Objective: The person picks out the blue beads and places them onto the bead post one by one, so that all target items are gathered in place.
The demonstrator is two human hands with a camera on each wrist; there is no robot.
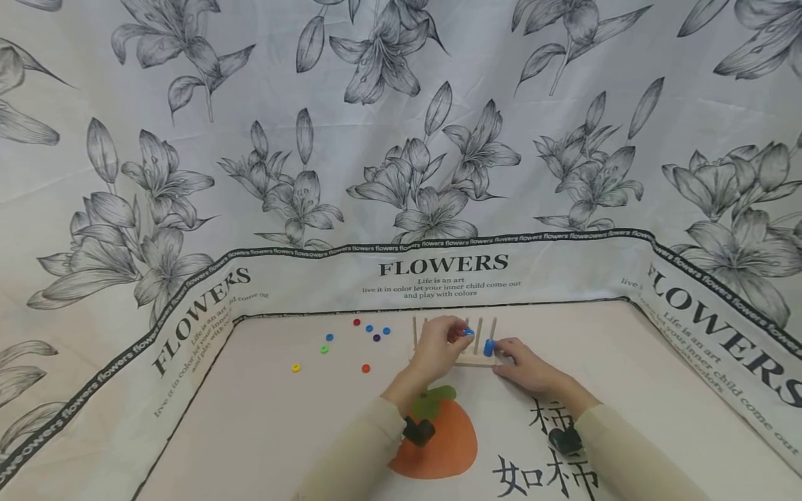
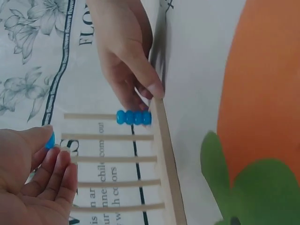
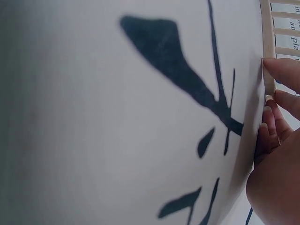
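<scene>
A wooden peg stand (image 1: 474, 360) with several upright pegs stands toward the back of the table. Blue beads (image 2: 133, 117) are stacked at the foot of its rightmost peg. My left hand (image 1: 441, 342) pinches one blue bead (image 2: 50, 140) between thumb and index finger, close to the tip of the neighbouring peg; whether the peg has entered the bead is hidden by the fingers. At the stand's right end, my right hand (image 1: 529, 365) holds the wooden base, its thumb (image 3: 283, 72) against the front side. The left hand covers some pegs in the head view.
Left of the stand lie loose beads: red (image 1: 356, 322), several blue (image 1: 329, 337), dark purple (image 1: 376, 338), green (image 1: 324, 349), yellow (image 1: 296, 368) and orange-red (image 1: 366, 369). A printed persimmon (image 1: 447, 445) and black characters mark the tabletop. Flower-print cloth (image 1: 438, 275) walls the back and sides.
</scene>
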